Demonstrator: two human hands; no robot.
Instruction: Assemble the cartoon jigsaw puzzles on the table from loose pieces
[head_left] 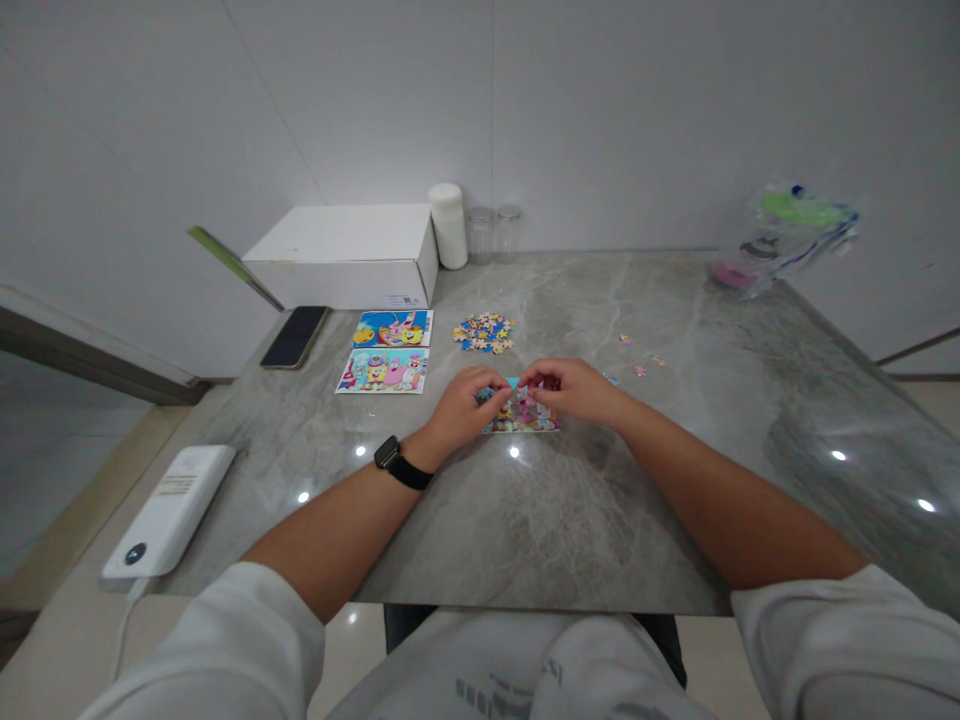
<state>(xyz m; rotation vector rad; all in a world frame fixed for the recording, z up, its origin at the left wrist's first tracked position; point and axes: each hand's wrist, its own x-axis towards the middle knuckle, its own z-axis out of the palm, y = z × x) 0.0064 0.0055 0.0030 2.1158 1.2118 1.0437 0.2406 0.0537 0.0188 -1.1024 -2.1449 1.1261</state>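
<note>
A small colourful cartoon jigsaw puzzle (517,424) lies flat on the table in front of me, partly covered by both hands. My left hand (471,408) bends over its left side, thumb and forefinger brought together at the puzzle. From the right, my right hand (568,388) reaches over the other side with curled fingers and thumb close together. Whatever either set of fingertips pinches is too small to make out. Just beyond the hands sits a heap of loose jigsaw pieces (484,333). A few single pieces (640,371) are scattered to the right.
Two cartoon picture cards, one blue (393,329) and one pale (384,371), lie left of the heap near a phone (295,337). Behind stand a white box (341,255), a white bottle (448,228) and two glasses (495,238). A power bank (171,512) and plastic bag (784,240) flank the table.
</note>
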